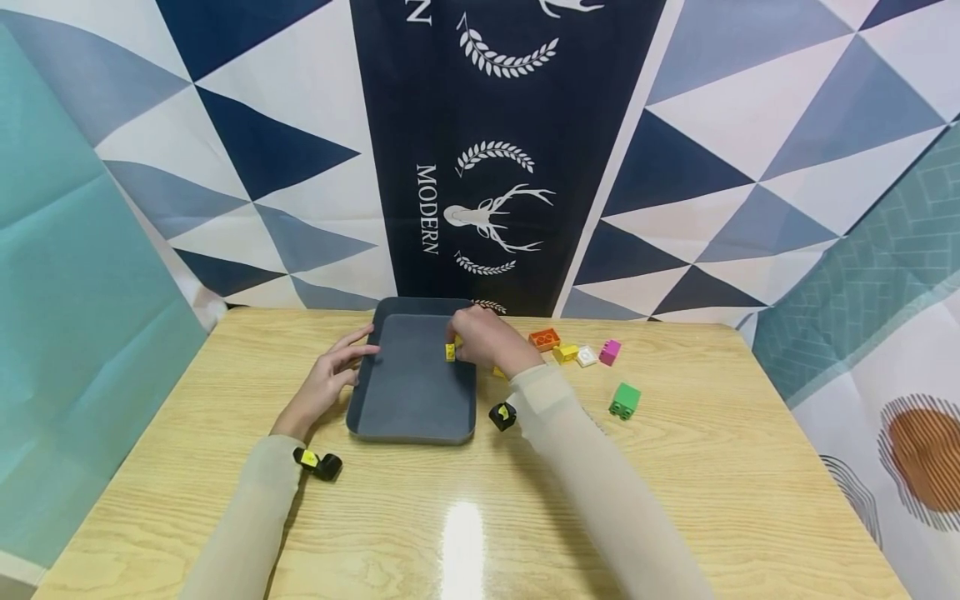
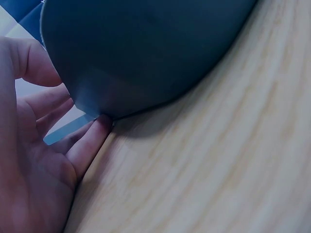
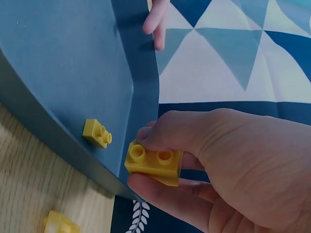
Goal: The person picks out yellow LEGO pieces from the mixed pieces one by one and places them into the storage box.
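In the head view, a dark grey tray [image 1: 412,392] lies on the table. My left hand [image 1: 333,377] is at its left side, fingers fairly straight and touching the rim. The left wrist view shows those fingertips [image 2: 103,122] against the tray's outer wall [image 2: 146,58]. Over the tray's far right corner, my right hand [image 1: 483,337] pinches a yellow toy brick [image 3: 154,162] with two studs between thumb and fingers. A smaller-looking yellow brick [image 3: 96,133] lies inside the tray, near the wall. Another yellow brick [image 3: 60,224] lies on the table outside the tray.
Right of the tray lie an orange brick [image 1: 544,339], a yellow brick [image 1: 565,354], a white piece [image 1: 587,357], a pink brick [image 1: 610,352] and a green brick [image 1: 625,401]. A patterned cloth [image 1: 480,183] hangs behind the wooden table [image 1: 390,517].
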`<state>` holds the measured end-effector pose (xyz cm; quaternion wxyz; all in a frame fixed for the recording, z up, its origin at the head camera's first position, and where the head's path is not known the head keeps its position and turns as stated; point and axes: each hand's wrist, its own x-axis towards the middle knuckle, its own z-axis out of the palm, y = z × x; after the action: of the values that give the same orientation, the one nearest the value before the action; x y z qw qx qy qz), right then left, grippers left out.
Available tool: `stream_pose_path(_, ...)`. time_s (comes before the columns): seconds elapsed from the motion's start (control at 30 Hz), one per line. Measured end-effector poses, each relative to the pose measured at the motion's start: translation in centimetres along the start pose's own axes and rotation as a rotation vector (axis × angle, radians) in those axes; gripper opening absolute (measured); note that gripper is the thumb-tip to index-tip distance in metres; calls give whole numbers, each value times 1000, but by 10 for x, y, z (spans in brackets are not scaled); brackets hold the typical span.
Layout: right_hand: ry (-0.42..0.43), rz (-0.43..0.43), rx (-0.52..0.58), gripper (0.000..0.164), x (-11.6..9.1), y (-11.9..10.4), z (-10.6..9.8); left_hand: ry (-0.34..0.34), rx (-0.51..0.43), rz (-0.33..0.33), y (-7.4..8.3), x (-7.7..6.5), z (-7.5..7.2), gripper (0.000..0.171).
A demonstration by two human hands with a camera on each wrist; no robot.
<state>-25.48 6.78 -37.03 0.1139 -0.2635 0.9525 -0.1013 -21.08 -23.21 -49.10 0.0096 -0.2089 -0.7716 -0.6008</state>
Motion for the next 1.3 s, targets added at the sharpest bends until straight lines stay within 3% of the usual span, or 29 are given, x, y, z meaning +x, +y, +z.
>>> stream_pose_path(0.57, 8, -65, -30, 25, -2, -16, 4, -1, -9, -4, -1, 1, 1, 48)
stream_pose_path(1.3, -16, -121, -35, 27, -3, -32, -7, -5, -2, -18, 1, 0, 0, 48)
